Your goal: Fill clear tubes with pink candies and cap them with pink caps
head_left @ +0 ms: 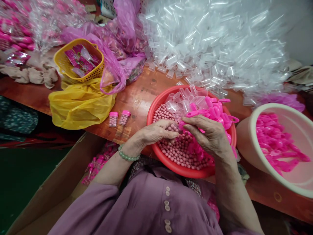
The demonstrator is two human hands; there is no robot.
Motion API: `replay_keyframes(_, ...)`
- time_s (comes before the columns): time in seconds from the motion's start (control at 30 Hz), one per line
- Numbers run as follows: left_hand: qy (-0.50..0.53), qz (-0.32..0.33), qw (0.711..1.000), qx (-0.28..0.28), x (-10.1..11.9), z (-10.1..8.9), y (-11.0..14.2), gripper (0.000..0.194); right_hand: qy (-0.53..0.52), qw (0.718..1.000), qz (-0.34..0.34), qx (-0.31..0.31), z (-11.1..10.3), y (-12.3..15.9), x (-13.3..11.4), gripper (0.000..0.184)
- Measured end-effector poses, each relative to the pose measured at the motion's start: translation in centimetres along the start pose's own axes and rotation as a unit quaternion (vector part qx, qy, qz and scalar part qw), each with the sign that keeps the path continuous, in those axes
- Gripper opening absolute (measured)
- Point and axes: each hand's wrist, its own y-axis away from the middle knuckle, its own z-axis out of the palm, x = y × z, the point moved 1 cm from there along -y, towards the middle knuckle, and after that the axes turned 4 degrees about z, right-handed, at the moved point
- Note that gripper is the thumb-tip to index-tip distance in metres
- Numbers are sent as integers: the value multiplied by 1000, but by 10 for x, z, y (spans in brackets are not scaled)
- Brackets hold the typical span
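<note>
Over the red basin (152, 114), my left hand (156, 132) is closed around a clear plastic tube (173, 127) with pink beads inside. My right hand (209, 133) pinches a bright pink cap (181, 124) at the tube's mouth; the fingers partly hide where the two meet. Below the hands, loose pink beads (179, 153) fill the near part of the basin. Empty clear tubes (186, 98) lie at its far side, and pink caps (217, 109) are heaped on the right. Two capped, bead-filled tubes (113, 119) stand on the table to the left.
A big pile of clear tubes (210, 42) covers the back of the table (137, 98). To the right, a white bucket (254, 130) holds pink caps. A yellow basket (73, 77), a yellow bag (80, 107) and purple bags lie left. Below the edge sits a cardboard box (61, 182).
</note>
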Motion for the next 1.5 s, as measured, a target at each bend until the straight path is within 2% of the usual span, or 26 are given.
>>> replay_keyframes(0.2, -1, -8, 1000, 29, -2, 1, 0, 33, 74, 996, -30, -34, -16, -2, -8, 19)
replay_keyframes(0.4, 1, 2, 1000, 18, 4, 3, 1, 29, 84, 996, -20, -7, -28, 1, -3, 18)
replay_keyframes(0.5, 16, 7, 1000, 24, 3, 4, -1, 29, 50, 998, 11, 47, -20, 3, -3, 16)
replay_keyframes(0.73, 89, 66, 994, 1, -1, 6, -3, 35, -86, 983, 93, 131, 19, 12, -12, 14)
replay_keyframes(0.9, 76, 34, 996, -43, -1, 1, 3, 41, -102, 971, 117, 184, 33, 12, -16, 12)
replay_keyframes(0.97, 70, 30, 995, -56, -2, -1, 5, 43, -107, 970, 113, 186, 35, 11, -17, 11)
replay_keyframes(1.07, 66, 42, 996, -41, -2, 0, 4, 45, -109, 971, 109, 183, 36, 8, -19, 9)
replay_keyframes(1.2, 39, 74, 996, 14, -1, 6, 0, 41, -105, 964, 126, 207, 39, 6, -20, 10)
replay_keyframes(1.33, -12, 107, 992, 68, 2, 11, 0, 35, -116, 963, 138, 201, 45, 4, -15, 15)
replay_keyframes(1.43, 23, 93, 995, 35, 0, 11, 2, 41, -86, 973, 104, 187, 46, 5, -10, 18)
replay_keyframes(1.5, 75, 93, 993, 20, -2, 10, 4, 45, -46, 984, 53, 163, 44, 6, -8, 22)
